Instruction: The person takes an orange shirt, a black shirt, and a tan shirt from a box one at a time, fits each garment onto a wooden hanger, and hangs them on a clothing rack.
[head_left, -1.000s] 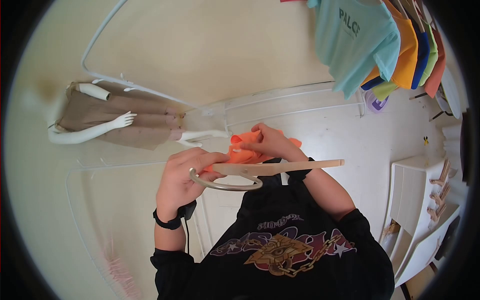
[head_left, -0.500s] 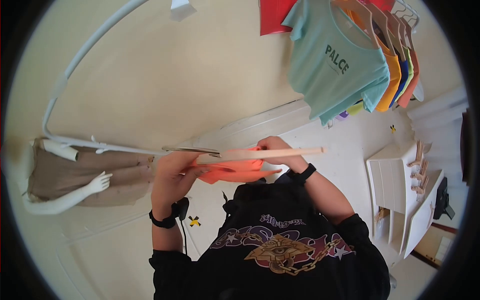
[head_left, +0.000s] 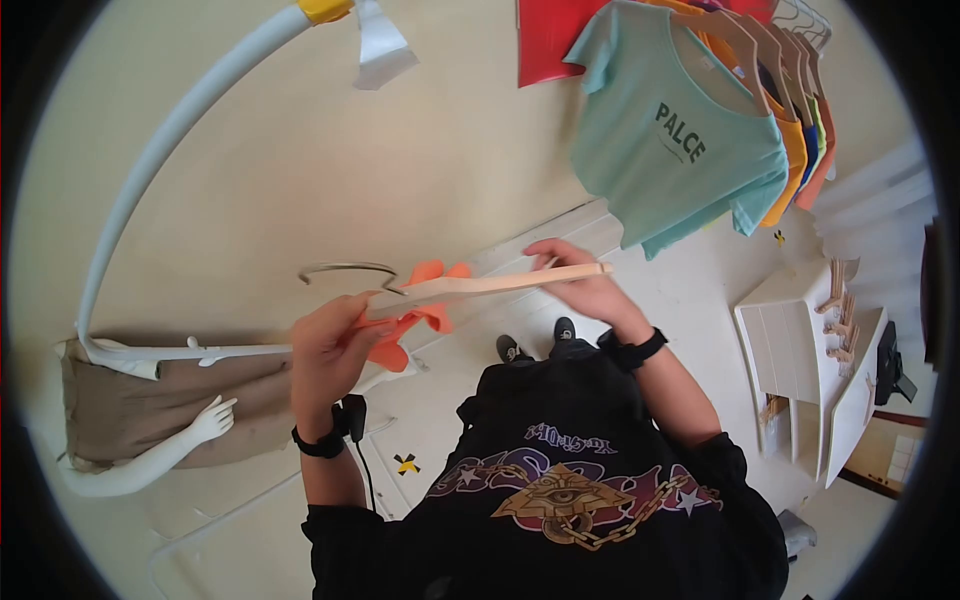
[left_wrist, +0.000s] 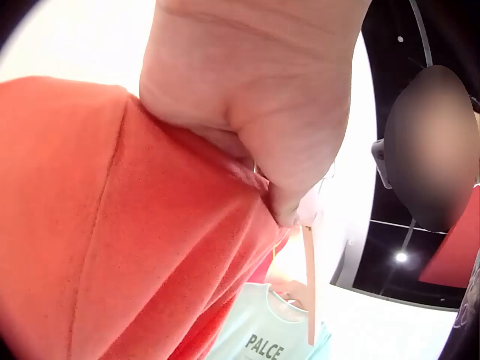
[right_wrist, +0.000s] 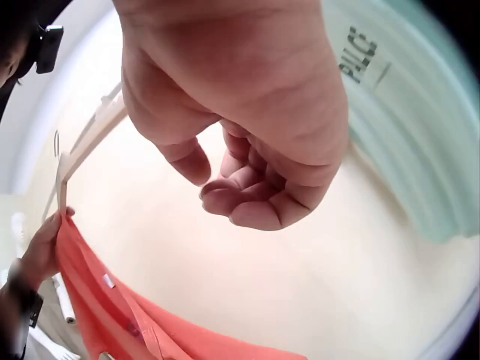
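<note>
My left hand (head_left: 328, 345) grips the wooden hanger (head_left: 500, 284) near its metal hook, together with the top of an orange garment (head_left: 390, 352). In the right wrist view the orange garment (right_wrist: 105, 292) hangs down from that hand, with a small white label on it. Its cloth fills the left side of the left wrist view. Beside the hanger's far arm is my right hand (head_left: 590, 290). Seen from its own wrist, the right hand (right_wrist: 240, 135) has loosely curled fingers and nothing between them. The garment hangs from the left hand, off the hanger's right arm.
A mint T-shirt (head_left: 680, 130) and several other shirts hang on a rack at upper right. A white rail (head_left: 150, 170) curves along the left, above a mannequin in a brown garment (head_left: 130, 410). A white cabinet (head_left: 785, 360) stands at right.
My right hand has let go of the orange garment and moved toward the hanger's right end. The left hand has lifted slightly left with hanger and garment. The head view has turned toward the rack.
</note>
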